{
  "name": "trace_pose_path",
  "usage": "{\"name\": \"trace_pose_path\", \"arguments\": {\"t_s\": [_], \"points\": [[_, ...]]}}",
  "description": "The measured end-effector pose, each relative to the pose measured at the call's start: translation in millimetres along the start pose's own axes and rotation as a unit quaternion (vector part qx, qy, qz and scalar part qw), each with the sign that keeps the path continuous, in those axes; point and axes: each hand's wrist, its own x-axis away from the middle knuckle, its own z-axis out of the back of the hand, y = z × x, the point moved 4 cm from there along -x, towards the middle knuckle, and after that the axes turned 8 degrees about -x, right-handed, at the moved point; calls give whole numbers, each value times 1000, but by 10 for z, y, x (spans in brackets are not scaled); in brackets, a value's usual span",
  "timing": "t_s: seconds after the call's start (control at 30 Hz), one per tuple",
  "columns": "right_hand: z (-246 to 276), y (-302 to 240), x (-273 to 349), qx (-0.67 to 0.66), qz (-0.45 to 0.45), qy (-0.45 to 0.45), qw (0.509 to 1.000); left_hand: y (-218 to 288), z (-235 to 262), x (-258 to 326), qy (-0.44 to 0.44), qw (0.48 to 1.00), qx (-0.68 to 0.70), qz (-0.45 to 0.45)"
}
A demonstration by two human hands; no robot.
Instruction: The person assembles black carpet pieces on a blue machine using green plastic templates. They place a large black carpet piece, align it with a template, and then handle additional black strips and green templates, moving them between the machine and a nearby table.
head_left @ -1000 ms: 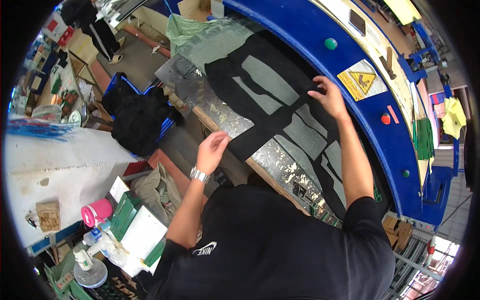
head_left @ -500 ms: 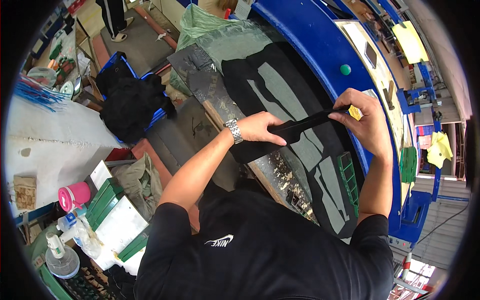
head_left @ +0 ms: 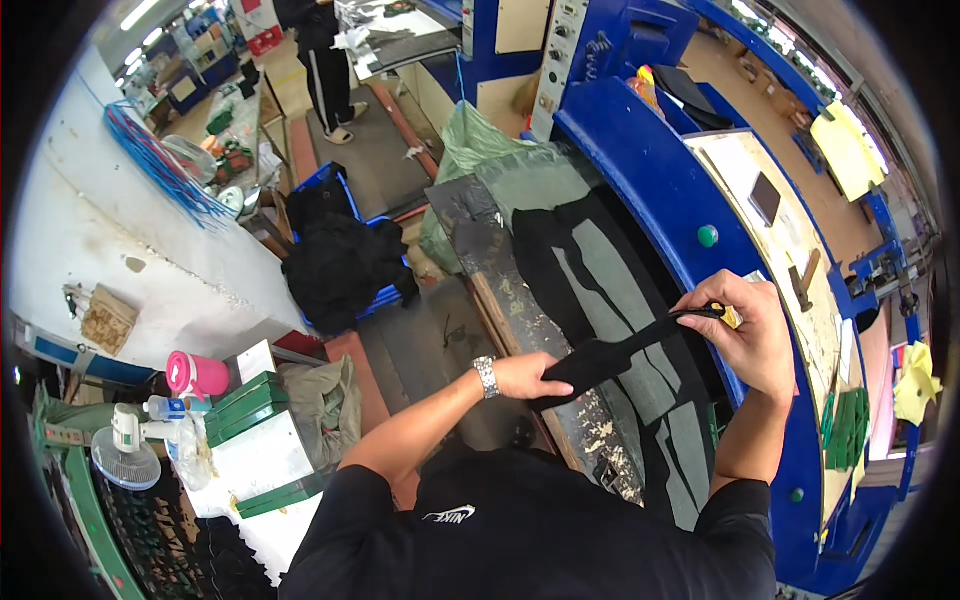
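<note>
Strip of black material (head_left: 612, 353) now lifted off the cutting bed (head_left: 600, 300), stretched between my two hands; a second ago both palms lay flat on the black sheet (head_left: 570, 270), half a second ago the strip was already up and higher, so I read it as one cut piece peeled free and being carried off the bed; left hand (head_left: 528, 375) curled over the strip's near end, fingers closed on it, above the bed's worn near edge; right hand (head_left: 740, 330) pinching the far end between thumb and fingers, close to the bed's right edge beside the blue machine frame (head_left: 650, 180); small yellow bit at that pinch, cannot tell what; remaining black shapes lie on the grey bed under the strip; nothing blocks the lift, though the frame crowds the right hand; left of the bed, floor clutter: green-and-white boxes (head_left: 255, 430), pink cup (head_left: 195, 373), small fan (head_left: 125, 455); farther, blue crate with dark cloth heap (head_left: 340, 265), green bag (head_left: 470, 150); farthest, another person's legs (head_left: 325, 70).
</note>
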Motion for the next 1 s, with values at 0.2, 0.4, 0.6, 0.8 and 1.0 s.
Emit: {"name": "trace_pose_path", "arguments": {"t_s": [0.2,0.4,0.6,0.8,1.0], "points": [[77,-230,156,4,31,54,998,-266,-436,391,68,995,-74,-1],[-103,57,119,-59,31,79,995,-834,-888,1079,129,987,-56,80],[-597,501,-93,-122,-18,48,991,-948,-1441,1976,248,937,138,205],[-1179,528,-441,-125,-44,-29,991,-1034,-1767,2546,384,877,180,226],[-2300,817,-721,-194,-75,-122,970,-1211,-1913,3307,527,822,52,207]]}}
